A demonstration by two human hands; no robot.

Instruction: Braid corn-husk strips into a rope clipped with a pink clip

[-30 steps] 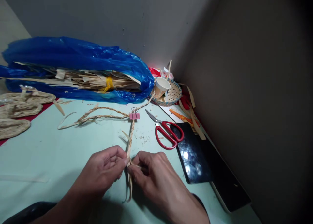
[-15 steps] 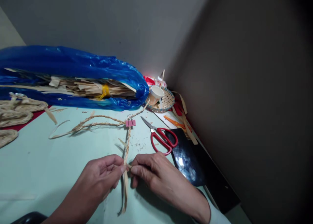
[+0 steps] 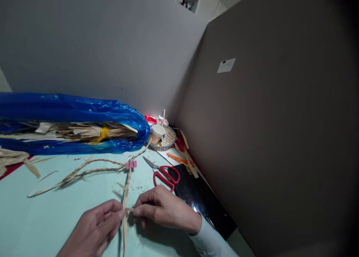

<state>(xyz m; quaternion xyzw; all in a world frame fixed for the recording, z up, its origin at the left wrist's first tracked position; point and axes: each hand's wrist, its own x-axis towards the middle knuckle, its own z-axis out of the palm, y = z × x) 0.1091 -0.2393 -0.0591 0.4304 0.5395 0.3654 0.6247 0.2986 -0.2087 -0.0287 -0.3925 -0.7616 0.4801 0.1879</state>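
A braided straw cord point(image 3: 128, 185) runs down toward me from a pink binder clip point(image 3: 131, 164) on the pale green table. My left hand point(image 3: 98, 227) pinches the cord at the lower end of the braid, where a flat loose strand point(image 3: 125, 231) hangs below the fingers. To the right of it, my right hand point(image 3: 159, 208) grips a short strand end that sticks out sideways from the cord, between thumb and forefinger. Two more braided lengths point(image 3: 95, 165) extend left from the clip, and another goes up to the basket.
Red-handled scissors point(image 3: 165, 176) lie right of the clip, beside a dark glossy tablet point(image 3: 186, 189). Orange scissors point(image 3: 179, 159), a woven basket point(image 3: 169, 137) with a paper cup point(image 3: 157, 133), and a blue plastic bag point(image 3: 84, 109) of straw stand farther back. Coiled braid point(image 3: 12, 157) lies left.
The view has tilted up and to the right, so the table things appear lower and farther left. Both hands keep their pinches on the cord and strand.
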